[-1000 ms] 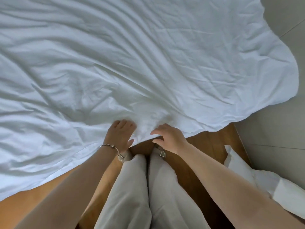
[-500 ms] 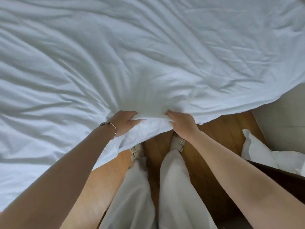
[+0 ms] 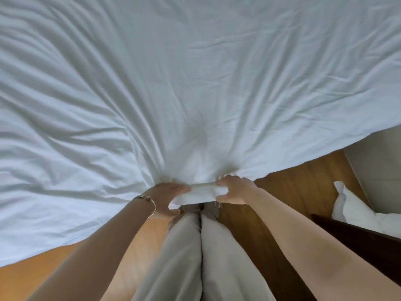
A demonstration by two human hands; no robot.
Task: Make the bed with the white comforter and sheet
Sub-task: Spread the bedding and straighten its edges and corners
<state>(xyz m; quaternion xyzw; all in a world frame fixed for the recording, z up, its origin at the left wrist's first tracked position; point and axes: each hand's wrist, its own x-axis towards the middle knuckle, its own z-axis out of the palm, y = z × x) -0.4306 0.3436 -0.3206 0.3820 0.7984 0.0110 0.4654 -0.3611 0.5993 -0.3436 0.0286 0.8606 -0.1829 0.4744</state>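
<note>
I see the left hand (image 3: 168, 197) and right hand (image 3: 233, 191) both pinching the comforter (image 3: 195, 88) edge, bunched between them, pillow (image 3: 355, 207) right of comforter.

The comforter (image 3: 195, 83) is plain white, without pattern. The floor (image 3: 293, 187) is warm brown wood with a visible grain. The trousers (image 3: 208, 257) are pale beige; the bracelet (image 3: 149, 200) is silver.

thin wrist bangle (image 3: 149, 202), pale trousers (image 3: 195, 253)

white comforter (image 3: 195, 83) | wrinkled, spread wide — near edge bunched, lifted | possibly a sheet — unclear
</note>
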